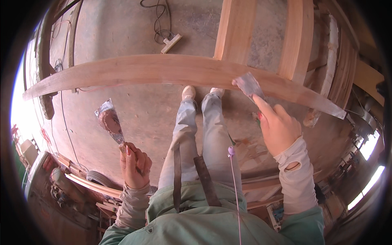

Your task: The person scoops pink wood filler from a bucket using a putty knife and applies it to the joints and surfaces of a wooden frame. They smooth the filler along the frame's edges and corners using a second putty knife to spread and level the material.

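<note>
Landmark taken: the long curved wooden plank [163, 71], seen running across the view.

Nearest the camera, a pale green top and grey trousers are seen, with a thin pink cord hanging in front of the body.

The left hand [134, 163] is held well below the plank, on the near side. Its fingers [141, 157] are closed round the handle of a putty knife [109, 122]. The blade is tilted up toward the plank but kept apart from it, and is loaded with reddish-brown filler.

The right hand [279, 126] is raised closer to the plank, toward its right part. A second putty knife [248, 85] is gripped, the forefinger stretched along its back, the other fingers curled about the handle. The blade is pressed flat on the face of the plank.

Under the plank, the two shoes are planted on the dusty concrete floor [143, 110].

Beyond the plank, two upright wooden boards [237, 28] are seen rising from its far edge at the right. Further left on the floor, past the plank, a small wooden block [171, 43] is lying beside a loose dark cable [157, 22].
</note>
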### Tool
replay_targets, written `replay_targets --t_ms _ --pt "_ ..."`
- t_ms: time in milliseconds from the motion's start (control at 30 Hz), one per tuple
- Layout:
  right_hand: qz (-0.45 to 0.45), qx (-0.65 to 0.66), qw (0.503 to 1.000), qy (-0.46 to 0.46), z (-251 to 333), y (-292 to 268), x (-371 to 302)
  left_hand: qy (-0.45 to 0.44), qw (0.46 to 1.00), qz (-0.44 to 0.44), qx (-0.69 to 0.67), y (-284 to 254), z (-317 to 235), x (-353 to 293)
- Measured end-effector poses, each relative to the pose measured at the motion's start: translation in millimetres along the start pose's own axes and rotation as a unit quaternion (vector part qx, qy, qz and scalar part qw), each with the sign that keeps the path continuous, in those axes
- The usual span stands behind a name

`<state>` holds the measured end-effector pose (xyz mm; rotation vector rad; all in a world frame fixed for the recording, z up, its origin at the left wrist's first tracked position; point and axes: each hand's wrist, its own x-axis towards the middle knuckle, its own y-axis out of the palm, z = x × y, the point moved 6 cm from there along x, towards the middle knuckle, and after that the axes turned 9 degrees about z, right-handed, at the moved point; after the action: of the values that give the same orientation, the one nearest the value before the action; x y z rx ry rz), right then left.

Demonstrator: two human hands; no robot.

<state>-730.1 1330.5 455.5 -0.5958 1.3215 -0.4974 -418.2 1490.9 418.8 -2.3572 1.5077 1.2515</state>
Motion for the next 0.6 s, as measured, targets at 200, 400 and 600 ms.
replay_targets --t_ms 200,400,600 --pt "-0.146 -0.019 0.984 -0.098 8 17 33 -0.004 1.000 -0.005 -0.011 -4 3 -3" --pt "-0.152 -0.041 0.983 -0.089 12 41 50 0.003 1.000 -0.006 -0.020 -10 6 -3" --pt "-0.068 -0.103 0.991 -0.047 22 32 33 0.013 0.999 0.006 -0.039 -6 3 -2"
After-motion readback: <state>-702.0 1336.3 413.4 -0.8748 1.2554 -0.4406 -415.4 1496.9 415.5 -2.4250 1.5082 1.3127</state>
